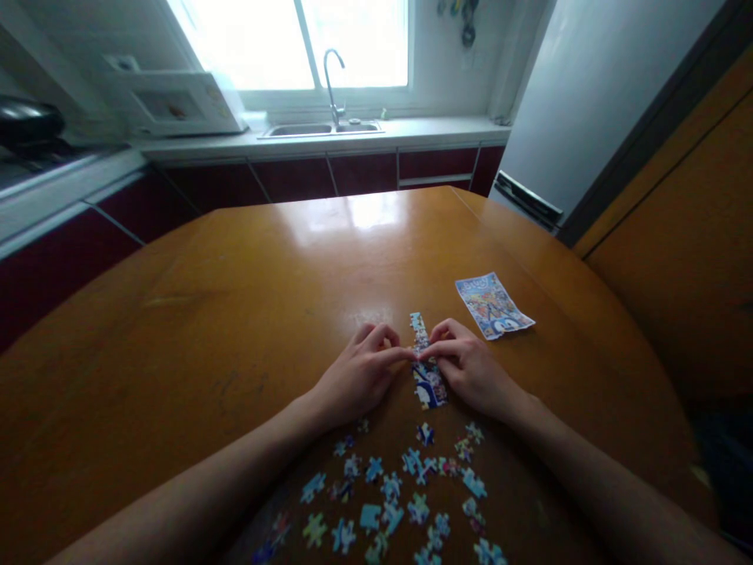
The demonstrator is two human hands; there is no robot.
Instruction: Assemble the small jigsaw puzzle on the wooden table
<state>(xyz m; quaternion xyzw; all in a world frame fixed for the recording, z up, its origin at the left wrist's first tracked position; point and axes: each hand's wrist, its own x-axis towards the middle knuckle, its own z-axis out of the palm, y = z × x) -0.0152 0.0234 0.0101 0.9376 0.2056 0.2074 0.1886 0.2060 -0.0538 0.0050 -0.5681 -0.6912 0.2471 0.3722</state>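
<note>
A narrow strip of joined jigsaw puzzle (429,386) lies on the wooden table, blue and white at its near end. My left hand (372,362) comes at it from the left, fingers bent, with a fingertip on the strip's left edge. From the other side, my right hand (464,362) has its fingers closed on the strip's right edge. The fingertips of both hands nearly meet at the strip's middle and cover part of it. One loose puzzle piece (424,433) lies just below the strip. Several more loose pieces (391,486) are scattered between my forearms.
A printed picture sheet (492,306) lies right of the strip, beyond my right hand. The brown table (282,282) has a rounded far edge. Behind it are a counter with a sink (300,130), a white microwave (176,106) and a fridge (594,94).
</note>
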